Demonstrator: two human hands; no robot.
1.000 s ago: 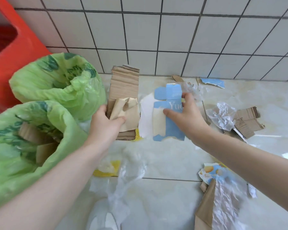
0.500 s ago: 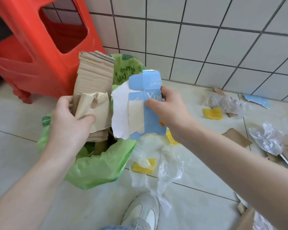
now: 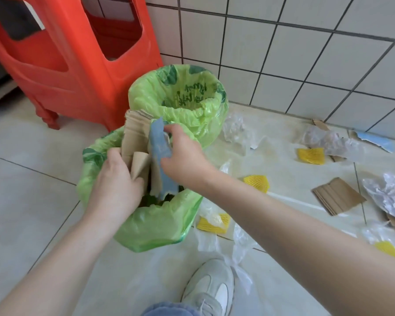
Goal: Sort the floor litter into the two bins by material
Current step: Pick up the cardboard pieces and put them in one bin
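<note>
Head view, corrugated cardboard (image 3: 135, 135), crinkly green bin (image 3: 155, 224)

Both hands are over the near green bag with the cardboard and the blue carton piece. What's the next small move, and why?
Probably let go. The left hand holds the brown cardboard stack and the right hand the torn blue carton piece, both already partly inside the near green-lined bin.
</note>
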